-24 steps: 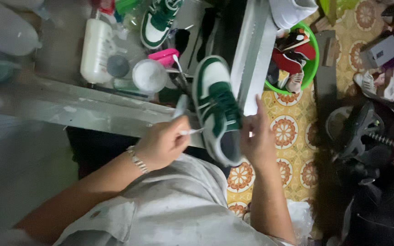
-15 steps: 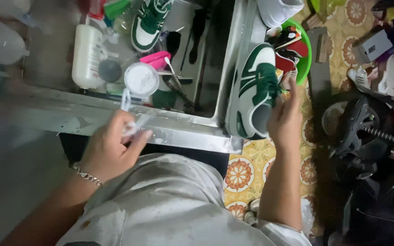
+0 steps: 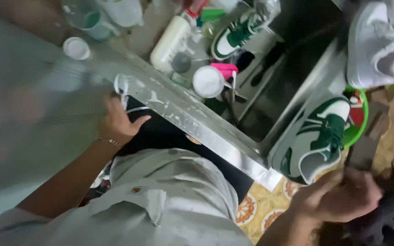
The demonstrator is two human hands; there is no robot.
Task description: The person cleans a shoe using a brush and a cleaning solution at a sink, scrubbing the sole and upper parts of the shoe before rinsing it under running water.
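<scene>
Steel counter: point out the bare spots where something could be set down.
Bare: the counter's front rim strip between the left hand and the green-and-white sneaker. Crowded: behind it, around the round white lid and white bottle.

Left hand is raised with the forearm stretching up from the lower left, a thin bracelet at the wrist, fingers curled and thumb spread outward. Right hand sits low at right, blurred, fingers loosely curled, forearm entering from below.
</scene>
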